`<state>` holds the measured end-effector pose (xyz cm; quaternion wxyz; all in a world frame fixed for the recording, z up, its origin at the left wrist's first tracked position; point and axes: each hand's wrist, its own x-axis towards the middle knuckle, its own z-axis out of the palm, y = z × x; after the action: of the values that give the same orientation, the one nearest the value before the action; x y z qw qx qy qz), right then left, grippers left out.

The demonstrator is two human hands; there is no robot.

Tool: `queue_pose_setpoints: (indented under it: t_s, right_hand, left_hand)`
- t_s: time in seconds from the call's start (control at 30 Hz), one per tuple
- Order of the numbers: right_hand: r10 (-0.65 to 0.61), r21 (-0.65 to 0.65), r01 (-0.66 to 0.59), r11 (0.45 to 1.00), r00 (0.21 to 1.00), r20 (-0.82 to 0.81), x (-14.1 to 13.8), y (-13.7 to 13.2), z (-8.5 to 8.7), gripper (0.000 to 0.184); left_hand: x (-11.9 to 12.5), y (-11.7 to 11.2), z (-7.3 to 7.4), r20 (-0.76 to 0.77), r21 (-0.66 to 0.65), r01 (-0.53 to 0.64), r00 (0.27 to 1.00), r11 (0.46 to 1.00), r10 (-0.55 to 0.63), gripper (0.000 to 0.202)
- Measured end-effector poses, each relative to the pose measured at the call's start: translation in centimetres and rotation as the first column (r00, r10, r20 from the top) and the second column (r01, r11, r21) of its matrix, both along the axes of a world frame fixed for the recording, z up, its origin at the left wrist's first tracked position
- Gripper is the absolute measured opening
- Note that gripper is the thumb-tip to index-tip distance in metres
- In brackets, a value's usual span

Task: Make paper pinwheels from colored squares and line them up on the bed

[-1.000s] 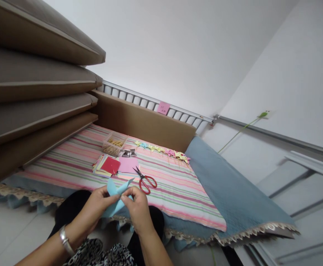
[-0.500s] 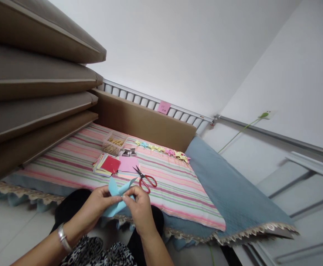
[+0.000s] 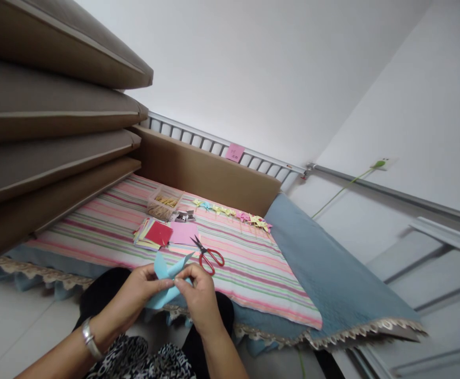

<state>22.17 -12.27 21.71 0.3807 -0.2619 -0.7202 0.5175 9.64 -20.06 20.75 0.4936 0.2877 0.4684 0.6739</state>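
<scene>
A light blue paper piece [image 3: 162, 271] with folded, pointed flaps is held in front of me, above my lap. My left hand [image 3: 137, 292] pinches its left side, fingers closed on the paper. My right hand [image 3: 200, 300] pinches its middle from the right, fingers pressed together on the paper. Just beyond my hands, red-handled scissors [image 3: 208, 255] lie on the striped cloth [image 3: 253, 263]. A stack of coloured paper squares [image 3: 153, 234] with a red one on top lies to their left, beside a pink sheet [image 3: 183, 233].
A clear box of small sticks [image 3: 162, 204], black binder clips [image 3: 183, 216] and a row of finished paper pinwheels [image 3: 233, 215] lie farther back. Brown cushions [image 3: 48, 126] are stacked at left. A cardboard panel [image 3: 206, 176] and a rail stand behind. A blue quilt [image 3: 325, 279] lies under the cloth.
My right hand has shifted slightly up and right along the blue paper, and the view has drifted a little. Nothing on the cloth has moved.
</scene>
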Motion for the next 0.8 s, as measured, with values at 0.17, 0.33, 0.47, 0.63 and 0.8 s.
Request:
queue_pose_setpoints:
  t_s: [0.17,0.33,0.47,0.63,0.8]
  right_hand:
    - [0.002,0.002,-0.002,1.0,1.0,-0.023,-0.09,0.16,-0.25,0.004]
    - [0.001,0.024,0.0,1.0,0.999,-0.034,-0.08,0.04,-0.29,0.005]
    - [-0.006,0.015,0.007,1.0,0.999,-0.041,-0.08,0.0,-0.22,0.004]
    - [-0.012,0.013,0.012,1.0,1.0,-0.023,-0.11,0.01,-0.37,0.005]
    - [-0.023,0.006,0.023,1.0,1.0,-0.012,-0.28,-0.26,-0.28,0.003]
  left_hand:
    - [-0.08,0.05,-0.03,-0.021,-0.008,-0.009,1.0,1.0,0.009,0.027]
    - [-0.03,0.06,-0.16,-0.029,0.013,-0.014,0.999,1.0,0.014,0.024]
    - [0.13,-0.11,0.06,-0.023,-0.002,-0.027,0.999,1.0,0.026,0.024]
    - [0.23,-0.23,0.36,-0.013,-0.002,-0.028,1.0,1.0,0.028,0.024]
    - [0.28,-0.33,0.42,-0.003,0.001,-0.037,0.999,0.999,0.037,0.023]
